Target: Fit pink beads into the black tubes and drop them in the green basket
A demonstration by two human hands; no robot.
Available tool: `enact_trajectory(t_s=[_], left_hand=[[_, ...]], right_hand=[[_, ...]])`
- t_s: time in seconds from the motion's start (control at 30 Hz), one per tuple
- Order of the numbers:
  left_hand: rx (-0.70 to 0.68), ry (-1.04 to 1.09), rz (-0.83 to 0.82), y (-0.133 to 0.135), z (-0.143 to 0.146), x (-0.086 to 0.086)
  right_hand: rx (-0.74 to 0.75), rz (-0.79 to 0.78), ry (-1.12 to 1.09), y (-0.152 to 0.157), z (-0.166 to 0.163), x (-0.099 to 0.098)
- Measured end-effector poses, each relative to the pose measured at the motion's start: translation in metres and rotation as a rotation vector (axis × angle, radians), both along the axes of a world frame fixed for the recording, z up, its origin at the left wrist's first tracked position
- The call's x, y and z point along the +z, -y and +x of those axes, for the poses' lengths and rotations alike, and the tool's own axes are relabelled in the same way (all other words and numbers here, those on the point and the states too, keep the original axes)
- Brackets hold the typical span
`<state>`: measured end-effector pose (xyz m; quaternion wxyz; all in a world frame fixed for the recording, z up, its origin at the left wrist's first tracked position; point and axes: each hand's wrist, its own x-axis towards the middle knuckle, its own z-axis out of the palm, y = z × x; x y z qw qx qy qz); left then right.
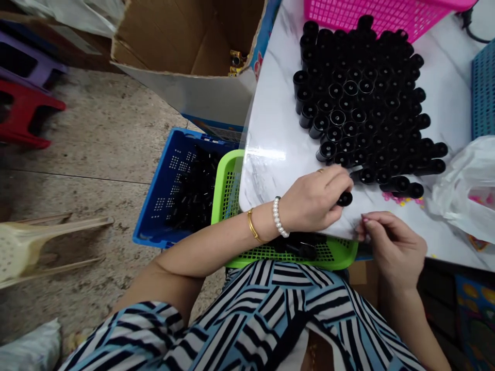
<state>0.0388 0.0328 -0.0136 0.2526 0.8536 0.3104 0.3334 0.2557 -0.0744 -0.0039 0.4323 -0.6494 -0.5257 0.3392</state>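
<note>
My left hand point(315, 198), with a bead bracelet and a gold bangle at its wrist, is closed around a short black plastic tube point(344, 199) at the front of the white marbled table point(265, 170). Just beyond it stands a dense cluster of similar black tubes point(350, 116), most of them upright; a few at the near right lean or lie over. My right hand point(400, 247) is at the table's front edge, thumb and fingertips pinched together. Whatever may be between those fingertips is too small to name. Small pink and yellow bits point(404, 201) lie beyond that hand.
A green basket point(344, 255) holding black pieces sits under my left forearm. Beside it is a blue crate point(154, 206) of black parts. An open cardboard box point(162, 38), a pink basket point(348, 15), a white plastic bag point(456, 201) and stools point(29, 116) surround the table.
</note>
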Motion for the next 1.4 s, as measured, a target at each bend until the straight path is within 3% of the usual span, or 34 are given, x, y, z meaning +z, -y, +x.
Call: enact_trajectory(t_s=[0.1,0.3,0.43,0.7,0.8,1.0,1.27,1.4], left_hand=[[-0.108,-0.015,-0.073,0.002,0.001,-0.005],[-0.145,-0.083,-0.12,0.0,0.002,-0.009],[-0.164,-0.117,-0.134,-0.003,0.0,-0.004],[-0.175,-0.165,-0.132,-0.003,-0.001,0.004],[-0.182,-0.185,-0.172,-0.002,0.0,0.007],[-0.166,-0.221,-0.171,-0.003,0.0,0.006],[-0.19,-0.23,-0.164,-0.006,-0.003,0.003],[-0.184,-0.221,-0.174,-0.007,-0.003,0.002]], right_hand=[[-0.053,0.018,-0.044,-0.014,-0.013,0.006],[0.011,0.067,0.139,-0.023,-0.025,0.016],[-0.035,0.086,0.214,-0.023,-0.031,0.017],[-0.153,-0.171,-0.143,-0.03,-0.039,0.014],[-0.11,-0.295,-0.273,-0.035,-0.04,0.015],[-0.054,-0.279,-0.284,-0.041,-0.041,0.009],[0.086,-0.479,-0.545,-0.047,-0.015,0.009],[0.142,-0.516,-0.547,-0.052,-0.014,0.013]])
